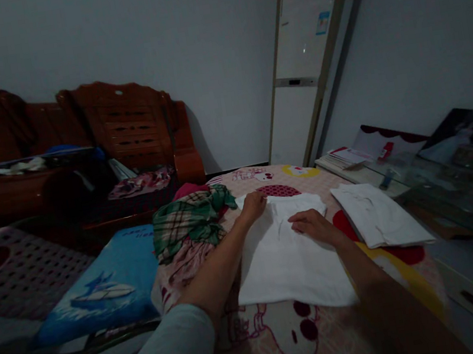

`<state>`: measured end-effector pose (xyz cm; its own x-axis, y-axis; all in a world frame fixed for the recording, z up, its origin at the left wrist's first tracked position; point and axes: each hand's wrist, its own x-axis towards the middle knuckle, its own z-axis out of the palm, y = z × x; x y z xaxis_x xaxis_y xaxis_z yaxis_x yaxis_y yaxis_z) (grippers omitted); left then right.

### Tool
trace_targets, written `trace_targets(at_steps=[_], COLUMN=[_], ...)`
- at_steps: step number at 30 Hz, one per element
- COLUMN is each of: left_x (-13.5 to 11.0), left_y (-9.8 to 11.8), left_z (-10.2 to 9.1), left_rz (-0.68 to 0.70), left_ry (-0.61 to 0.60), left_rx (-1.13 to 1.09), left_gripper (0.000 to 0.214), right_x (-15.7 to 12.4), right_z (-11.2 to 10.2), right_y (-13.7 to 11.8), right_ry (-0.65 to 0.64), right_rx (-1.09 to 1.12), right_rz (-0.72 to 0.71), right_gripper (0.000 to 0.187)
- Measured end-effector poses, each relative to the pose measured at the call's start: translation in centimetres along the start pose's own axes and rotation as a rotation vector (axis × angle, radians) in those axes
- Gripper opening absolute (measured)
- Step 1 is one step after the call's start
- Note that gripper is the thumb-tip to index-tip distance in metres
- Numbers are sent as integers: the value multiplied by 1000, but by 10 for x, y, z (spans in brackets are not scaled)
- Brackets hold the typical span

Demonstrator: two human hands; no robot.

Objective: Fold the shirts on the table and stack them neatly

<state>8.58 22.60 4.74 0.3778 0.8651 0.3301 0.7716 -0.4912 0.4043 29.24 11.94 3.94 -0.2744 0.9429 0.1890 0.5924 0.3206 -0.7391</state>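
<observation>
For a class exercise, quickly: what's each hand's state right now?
Left hand: fingers curled at the white cloth; whether gripping it cannot be told.
Right hand: open, fingers loosely bent over the cloth.

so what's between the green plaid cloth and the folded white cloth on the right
In the head view, another white cloth lies spread there, the left hand at its top edge, the right hand on it; patterned cover shows beside it.

Pale wall [217, 54] – glossy wooden sofa [122, 108]
</observation>
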Motion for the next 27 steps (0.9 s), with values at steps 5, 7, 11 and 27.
trace_targets(at_steps=[5, 7, 11, 27], left_x=[8, 7, 11, 13], left_y=[-18, -30, -49, -50], left_z=[26, 29, 23, 20], left_rz=[-172, -215, -275, -353], left_ry=[175, 217, 251, 14], left_rx=[-55, -56, -29, 10], left_gripper=[44, 44, 41, 31], right_x=[27, 31, 33, 38], right_z=[18, 30, 47, 59], right_y=[16, 23, 31, 42], right_ry=[72, 91, 125, 247], right_rx=[137, 61, -133, -202], right_rz=[44, 13, -129, -142], right_gripper=[42, 40, 31, 43])
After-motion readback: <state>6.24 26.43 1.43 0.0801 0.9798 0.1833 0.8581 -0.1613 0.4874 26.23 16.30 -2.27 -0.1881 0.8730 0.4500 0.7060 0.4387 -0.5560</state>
